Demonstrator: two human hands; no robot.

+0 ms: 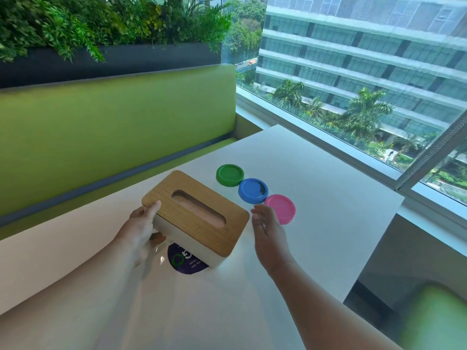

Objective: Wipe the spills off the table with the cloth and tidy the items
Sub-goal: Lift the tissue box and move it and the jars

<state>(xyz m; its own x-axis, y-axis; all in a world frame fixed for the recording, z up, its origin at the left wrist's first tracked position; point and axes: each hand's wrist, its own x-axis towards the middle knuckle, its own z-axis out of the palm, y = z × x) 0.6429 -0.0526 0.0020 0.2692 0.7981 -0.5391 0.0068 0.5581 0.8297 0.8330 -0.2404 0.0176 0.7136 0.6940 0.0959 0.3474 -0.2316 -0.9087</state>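
While the left hand gripped, table [328, 223]: white, bearing everything below.
Tissue box [202, 228]: wooden-lidded, mid-table, partly covering a purple sticker [184, 262] at its 6 o'clock.
Left hand [141, 231]: clamped on the box's 9 o'clock end, thumb on the lid.
Right hand [267, 231]: fingers apart, relaxed, just beside the box's 3 o'clock end, holding nothing.
Discs: green disc [230, 175], blue disc [253, 190], pink disc [280, 208] lay edge to edge at the box's 2 o'clock.

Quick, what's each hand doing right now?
Left hand: holding the tissue box by its end.
Right hand: open, holding nothing, beside the box.
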